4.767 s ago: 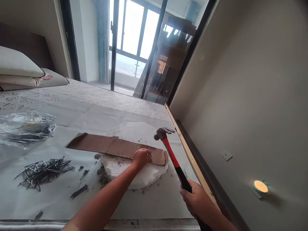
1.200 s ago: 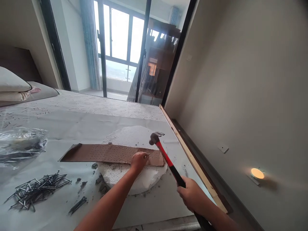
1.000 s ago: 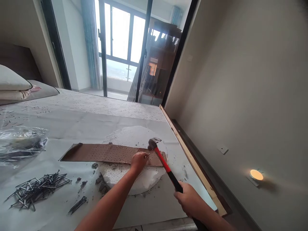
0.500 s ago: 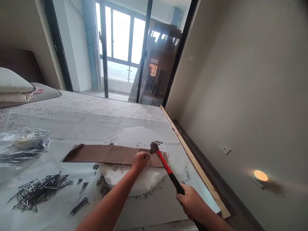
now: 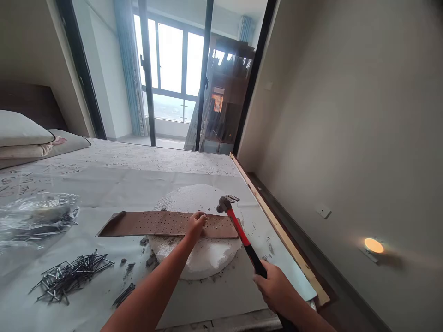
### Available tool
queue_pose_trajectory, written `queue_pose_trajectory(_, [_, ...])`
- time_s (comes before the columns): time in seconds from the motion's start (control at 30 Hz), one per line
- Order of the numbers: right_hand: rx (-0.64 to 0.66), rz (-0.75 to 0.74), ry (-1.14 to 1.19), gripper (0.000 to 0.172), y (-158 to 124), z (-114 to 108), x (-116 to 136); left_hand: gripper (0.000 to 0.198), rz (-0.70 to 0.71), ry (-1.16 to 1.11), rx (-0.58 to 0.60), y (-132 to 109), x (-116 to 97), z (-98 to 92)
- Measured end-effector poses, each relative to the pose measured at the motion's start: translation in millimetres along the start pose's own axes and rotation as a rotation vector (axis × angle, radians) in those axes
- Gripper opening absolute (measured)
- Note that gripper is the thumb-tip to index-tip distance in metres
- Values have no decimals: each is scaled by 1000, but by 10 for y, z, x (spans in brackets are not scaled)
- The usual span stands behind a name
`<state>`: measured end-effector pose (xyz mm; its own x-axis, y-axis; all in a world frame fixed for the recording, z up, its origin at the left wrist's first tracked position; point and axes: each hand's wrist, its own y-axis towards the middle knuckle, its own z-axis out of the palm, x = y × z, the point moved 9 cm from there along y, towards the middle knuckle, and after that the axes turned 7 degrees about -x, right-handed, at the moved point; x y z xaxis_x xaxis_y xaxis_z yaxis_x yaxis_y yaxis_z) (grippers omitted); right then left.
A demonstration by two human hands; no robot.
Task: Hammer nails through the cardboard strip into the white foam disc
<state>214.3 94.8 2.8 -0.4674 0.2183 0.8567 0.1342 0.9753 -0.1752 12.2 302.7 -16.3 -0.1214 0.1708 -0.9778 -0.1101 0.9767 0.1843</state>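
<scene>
My right hand (image 5: 273, 283) is wrapped around the black grip of a claw hammer (image 5: 238, 227) with a red upper shaft. Its dark metal head hovers over the right part of a brown strip (image 5: 145, 223) dotted with rows of small holes. Over that strip, left of the hammer head, my left hand (image 5: 195, 226) has its fingers pinched together; what they hold, if anything, I cannot make out. Beneath the strip lies a round white foam-like slab (image 5: 211, 260) with a crumbly surface.
At the left, a pile of nails (image 5: 74, 274) and a smaller bundle of nails (image 5: 123, 295) lie on the white sheet (image 5: 194, 306). A clear plastic bag (image 5: 38, 219) is behind them. Grey crumbs (image 5: 151, 260) edge the slab. A wooden rail (image 5: 277, 223) runs along the right.
My left hand has shifted left along the brown strip, away from the hammer head. The hammer stays raised in my right hand, its head slightly higher. The view has tilted a little.
</scene>
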Motion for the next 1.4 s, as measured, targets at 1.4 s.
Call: queue_pose_trajectory(1.4, [-13,59,818,34,-687,488,-856,27,-85,1492,219,-1425,580,-2318])
